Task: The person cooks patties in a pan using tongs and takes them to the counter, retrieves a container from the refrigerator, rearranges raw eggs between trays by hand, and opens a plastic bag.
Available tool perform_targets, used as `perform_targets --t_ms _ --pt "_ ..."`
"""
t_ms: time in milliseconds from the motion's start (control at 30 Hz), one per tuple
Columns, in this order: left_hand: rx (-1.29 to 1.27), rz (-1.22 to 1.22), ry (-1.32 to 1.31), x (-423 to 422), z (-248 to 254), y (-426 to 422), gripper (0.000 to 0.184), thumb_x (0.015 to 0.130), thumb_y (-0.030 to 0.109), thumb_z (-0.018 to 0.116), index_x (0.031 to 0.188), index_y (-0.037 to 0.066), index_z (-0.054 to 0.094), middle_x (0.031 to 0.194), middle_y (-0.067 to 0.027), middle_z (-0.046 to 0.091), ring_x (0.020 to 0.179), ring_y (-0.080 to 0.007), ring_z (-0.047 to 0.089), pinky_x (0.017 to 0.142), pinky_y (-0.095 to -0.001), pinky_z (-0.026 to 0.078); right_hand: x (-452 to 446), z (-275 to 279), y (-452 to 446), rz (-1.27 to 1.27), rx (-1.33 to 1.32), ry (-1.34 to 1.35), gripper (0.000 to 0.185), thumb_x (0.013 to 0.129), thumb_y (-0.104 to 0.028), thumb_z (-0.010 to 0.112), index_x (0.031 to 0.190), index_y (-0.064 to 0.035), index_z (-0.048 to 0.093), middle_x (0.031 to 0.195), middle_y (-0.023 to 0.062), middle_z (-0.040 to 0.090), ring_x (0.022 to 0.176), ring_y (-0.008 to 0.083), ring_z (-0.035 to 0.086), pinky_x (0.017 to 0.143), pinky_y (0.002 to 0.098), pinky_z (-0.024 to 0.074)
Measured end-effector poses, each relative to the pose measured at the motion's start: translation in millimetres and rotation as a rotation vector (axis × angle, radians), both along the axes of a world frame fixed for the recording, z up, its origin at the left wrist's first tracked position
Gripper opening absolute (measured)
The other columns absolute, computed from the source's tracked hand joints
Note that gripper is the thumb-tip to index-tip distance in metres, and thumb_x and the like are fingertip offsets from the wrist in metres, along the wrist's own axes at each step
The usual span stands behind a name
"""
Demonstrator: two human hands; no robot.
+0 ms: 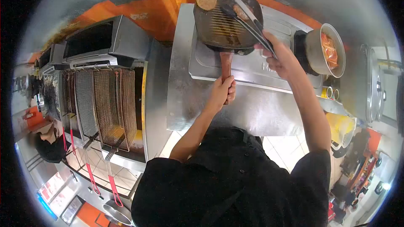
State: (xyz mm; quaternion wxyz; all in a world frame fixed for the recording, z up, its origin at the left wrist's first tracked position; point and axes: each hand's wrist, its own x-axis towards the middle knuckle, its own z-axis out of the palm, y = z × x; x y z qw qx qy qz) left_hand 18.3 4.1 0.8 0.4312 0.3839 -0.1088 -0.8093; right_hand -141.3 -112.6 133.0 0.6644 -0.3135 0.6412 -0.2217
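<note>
A dark square grill pan (225, 38) with a ridged base sits on the stove top. My left hand (224, 90) is wrapped round its reddish-brown handle (226, 65). One round browned patty (206, 0) lies at the pan's upper left. My right hand (277, 54) holds metal tongs (248, 11) with black tips, which reach over the pan's right side. Another patty (241, 12) shows there, partly covered by the tongs; whether they grip it is hard to tell.
At the right stands a metal pot (314, 50) with orange-red pieces in it. Fryer baskets (111, 101) with red handles hang at the left, below a steel unit (122, 38). Yellow containers (336, 127) are at the right. Another person (47, 147) is at the far left.
</note>
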Motion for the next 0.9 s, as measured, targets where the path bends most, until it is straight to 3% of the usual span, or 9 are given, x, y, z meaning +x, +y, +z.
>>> perform_targets --t_ms 133,300,433,500,533,600,733,833,900 --pt "-0.003 0.014 -0.010 -3.2 -2.0 0.8 0.022 0.091 0.024 0.047 0.082 0.005 0.042 0.054 0.0016 0.038 0.039 -0.0077 0.035 0.037 -0.0237 0.027 16.8 21.0 34.5 -0.158 0.146 -0.145 0.051 0.086 -0.050 0.048 0.090 -0.0004 0.058 0.053 -0.0080 0.037 0.033 0.0009 0.019 0.030 0.0173 0.0150" --pt "-0.028 0.039 -0.046 -10.2 -0.8 3.1 0.022 0.091 0.025 0.046 0.080 0.006 0.041 0.054 0.0019 0.038 0.039 -0.0072 0.035 0.036 -0.0225 0.025 39.4 -1.8 43.9 -0.099 0.351 -0.591 0.055 0.086 -0.052 0.046 0.094 0.0011 0.056 0.052 -0.0083 0.035 0.032 0.0017 0.020 0.029 0.0170 0.0146" --pt "-0.001 0.096 -0.119 -14.1 8.0 5.4 0.021 0.092 0.024 0.043 0.078 0.008 0.042 0.054 0.0023 0.037 0.039 -0.0071 0.035 0.034 -0.0224 0.024 67.8 -21.7 41.5 -0.200 0.372 -0.755 0.055 0.087 -0.052 0.045 0.096 0.0008 0.055 0.053 -0.0080 0.036 0.032 0.0026 0.021 0.030 0.0184 0.0156" --pt "-0.097 -0.020 -0.109 -14.1 -5.7 6.7 0.017 0.092 0.023 0.041 0.081 0.010 0.041 0.054 0.0027 0.038 0.038 -0.0063 0.034 0.033 -0.0231 0.022 81.7 -30.8 38.9 -0.277 0.413 -0.819 0.054 0.087 -0.052 0.044 0.097 -0.0001 0.054 0.055 -0.0077 0.037 0.033 0.0031 0.022 0.032 0.0197 0.0171" --pt "-0.101 -0.026 -0.110 -16.0 -7.4 7.7 0.017 0.092 0.023 0.041 0.081 0.010 0.041 0.054 0.0027 0.038 0.038 -0.0063 0.034 0.033 -0.0231 0.022 89.1 -33.6 38.5 -0.281 0.380 -0.806 0.052 0.087 -0.052 0.043 0.097 -0.0021 0.054 0.055 -0.0076 0.037 0.034 0.0032 0.023 0.033 0.0201 0.0182" --pt "-0.122 0.000 -0.365 -21.5 -5.2 9.7 0.015 0.091 0.024 0.041 0.084 0.011 0.042 0.054 0.0030 0.040 0.038 -0.0055 0.034 0.032 -0.0231 0.020 102.7 -40.7 38.2 -0.312 0.324 -0.770 0.050 0.088 -0.051 0.044 0.096 -0.0030 0.053 0.055 -0.0075 0.037 0.034 0.0033 0.023 0.033 0.0200 0.0181" --pt "-0.260 0.108 -0.478 -26.7 -13.7 13.4 0.015 0.090 0.024 0.042 0.085 0.010 0.044 0.054 0.0028 0.041 0.038 -0.0051 0.034 0.032 -0.0222 0.020 115.9 -43.3 45.1 -0.386 0.218 -0.575 0.042 0.088 -0.047 0.048 0.092 -0.0054 0.052 0.056 -0.0071 0.035 0.038 0.0031 0.023 0.035 0.0201 0.0188" --pt "-0.315 0.271 -0.491 -27.8 -16.1 12.4 0.017 0.090 0.025 0.043 0.083 0.009 0.046 0.054 0.0033 0.040 0.038 -0.0052 0.034 0.033 -0.0218 0.022 105.9 -52.9 53.6 -0.384 0.143 -0.415 0.039 0.087 -0.044 0.051 0.089 -0.0050 0.053 0.056 -0.0063 0.036 0.040 0.0039 0.025 0.037 0.0210 0.0208" --pt "-0.063 0.043 -0.234 -16.2 -7.4 7.5 0.017 0.090 0.024 0.045 0.084 0.008 0.046 0.055 0.0026 0.039 0.038 -0.0063 0.034 0.034 -0.0226 0.024 91.3 -63.4 59.8 -0.362 0.110 -0.366 0.039 0.087 -0.043 0.052 0.086 -0.0045 0.055 0.057 -0.0057 0.038 0.041 0.0050 0.027 0.039 0.0217 0.0225"
